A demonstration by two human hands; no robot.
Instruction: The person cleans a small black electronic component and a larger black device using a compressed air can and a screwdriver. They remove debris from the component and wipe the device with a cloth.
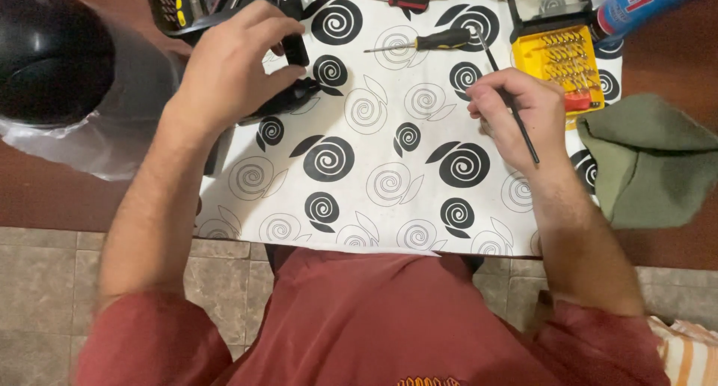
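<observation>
A small black device is clamped between the left hand's fingers, far left. A thin black tool is pinched by the right hand over the spiral-patterned sheet.

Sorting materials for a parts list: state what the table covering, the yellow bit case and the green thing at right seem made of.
Table covering: likely paper or thin vinyl, flat, printed spirals, clean-cut edge. Yellow bit case: moulded plastic, glossy, holding metal bits. Green cloth: soft fabric, matte, folded and rumpled.

Black part mostly under the left hand; spray can cut off.
</observation>
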